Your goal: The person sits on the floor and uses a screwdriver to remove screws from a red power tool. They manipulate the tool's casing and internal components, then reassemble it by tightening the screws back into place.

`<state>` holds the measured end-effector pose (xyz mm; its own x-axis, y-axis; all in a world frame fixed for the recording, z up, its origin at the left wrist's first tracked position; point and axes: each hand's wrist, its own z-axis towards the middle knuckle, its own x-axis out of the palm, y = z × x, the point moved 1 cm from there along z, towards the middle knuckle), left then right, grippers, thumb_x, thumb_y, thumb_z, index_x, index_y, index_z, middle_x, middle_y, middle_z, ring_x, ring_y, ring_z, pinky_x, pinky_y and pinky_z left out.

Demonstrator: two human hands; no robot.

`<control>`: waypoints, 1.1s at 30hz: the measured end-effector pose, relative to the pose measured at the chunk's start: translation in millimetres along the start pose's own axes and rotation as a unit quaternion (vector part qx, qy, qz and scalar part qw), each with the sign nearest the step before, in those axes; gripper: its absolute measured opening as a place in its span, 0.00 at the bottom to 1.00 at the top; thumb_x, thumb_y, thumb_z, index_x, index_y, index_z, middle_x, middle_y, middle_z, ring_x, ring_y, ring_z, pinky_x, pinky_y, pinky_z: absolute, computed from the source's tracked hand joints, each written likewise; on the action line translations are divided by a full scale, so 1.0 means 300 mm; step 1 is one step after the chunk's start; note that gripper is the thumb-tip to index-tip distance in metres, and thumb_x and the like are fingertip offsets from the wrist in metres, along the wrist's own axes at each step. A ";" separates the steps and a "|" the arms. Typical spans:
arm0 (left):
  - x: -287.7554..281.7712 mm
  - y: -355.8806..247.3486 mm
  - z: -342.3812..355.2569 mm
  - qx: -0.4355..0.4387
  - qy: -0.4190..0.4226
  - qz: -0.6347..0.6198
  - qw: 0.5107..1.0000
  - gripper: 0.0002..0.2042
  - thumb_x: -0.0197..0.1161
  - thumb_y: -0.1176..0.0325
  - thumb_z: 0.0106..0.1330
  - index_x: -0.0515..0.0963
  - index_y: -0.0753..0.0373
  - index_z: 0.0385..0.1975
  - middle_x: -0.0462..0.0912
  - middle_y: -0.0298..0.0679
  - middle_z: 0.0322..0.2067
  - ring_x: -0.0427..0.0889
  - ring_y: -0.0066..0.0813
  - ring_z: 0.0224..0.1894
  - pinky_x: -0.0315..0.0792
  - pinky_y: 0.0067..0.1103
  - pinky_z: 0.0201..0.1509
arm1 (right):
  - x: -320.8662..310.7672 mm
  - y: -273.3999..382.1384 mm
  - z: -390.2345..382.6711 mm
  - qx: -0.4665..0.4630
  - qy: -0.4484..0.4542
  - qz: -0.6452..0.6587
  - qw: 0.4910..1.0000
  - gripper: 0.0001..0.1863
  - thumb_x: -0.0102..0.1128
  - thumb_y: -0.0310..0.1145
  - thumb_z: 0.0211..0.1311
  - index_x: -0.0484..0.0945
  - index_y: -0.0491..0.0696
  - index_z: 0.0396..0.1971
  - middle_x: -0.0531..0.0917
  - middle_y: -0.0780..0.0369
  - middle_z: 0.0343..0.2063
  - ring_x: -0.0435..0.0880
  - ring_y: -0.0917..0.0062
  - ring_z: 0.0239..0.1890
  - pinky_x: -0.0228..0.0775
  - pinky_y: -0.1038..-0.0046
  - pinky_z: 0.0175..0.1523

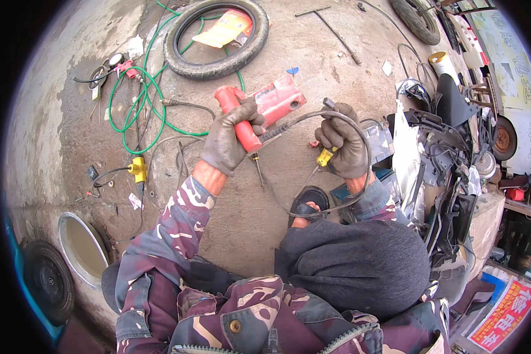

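Observation:
My gloved left hand (230, 141) grips the cylindrical handle of a red tool (280, 100), whose boxy end points up and right. A thin metal shaft (259, 172) hangs below it; what holds that is hidden. My gloved right hand (345, 141) is closed on a yellow screwdriver (324, 157) with its shaft pointing down-left. A black cable (304, 116) runs from beside the red tool over my right hand and loops down over my sandalled foot (310, 206). A small dark plug (328, 103) shows just above my right fingers.
A tyre (184, 65), green hose (159, 134), pressure gauge (117, 59), yellow connector (137, 169) and metal rod (336, 38) lie on the concrete. A water basin (65, 236) and black wheel (47, 283) are at lower left. Dark plastic panels (439, 177) are piled along my right.

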<state>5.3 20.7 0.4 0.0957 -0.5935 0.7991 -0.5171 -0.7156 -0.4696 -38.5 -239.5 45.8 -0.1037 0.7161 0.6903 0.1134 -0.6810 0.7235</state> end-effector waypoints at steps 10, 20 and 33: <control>0.013 -0.002 0.000 -0.017 -0.010 -0.023 1.000 0.23 0.66 0.68 0.74 0.71 0.76 0.62 0.77 0.39 0.34 0.79 0.27 0.32 0.78 0.23 0.41 | -0.027 0.003 -0.001 0.058 0.034 0.110 0.992 0.18 0.58 0.26 0.76 0.78 0.49 0.62 0.88 0.61 0.53 0.62 0.90 0.20 0.57 0.81 0.30; 0.005 -0.026 0.006 -0.034 -0.004 -0.054 0.998 0.13 0.71 0.69 0.71 0.77 0.68 0.46 0.79 0.36 0.31 0.81 0.25 0.31 0.78 0.19 0.34 | -0.034 0.010 -0.005 0.053 -0.084 0.058 0.993 0.15 0.60 0.28 0.76 0.78 0.49 0.59 0.87 0.61 0.49 0.63 0.90 0.21 0.58 0.81 0.32; -0.071 -0.110 0.108 -0.035 0.089 -0.122 0.988 0.09 0.62 0.66 0.78 0.74 0.66 0.42 0.78 0.37 0.32 0.79 0.28 0.31 0.81 0.23 0.38 | 0.004 0.014 -0.016 0.068 -0.226 -0.033 0.971 0.19 0.65 0.30 0.72 0.75 0.44 0.59 0.85 0.61 0.47 0.71 0.88 0.24 0.71 0.78 0.34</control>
<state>47.9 45.0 -13.3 0.0773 -0.3270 0.9418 -0.5555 -0.7986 -0.2317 -42.9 -242.3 49.7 0.3263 0.7724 0.5449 0.2535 -0.6269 0.7367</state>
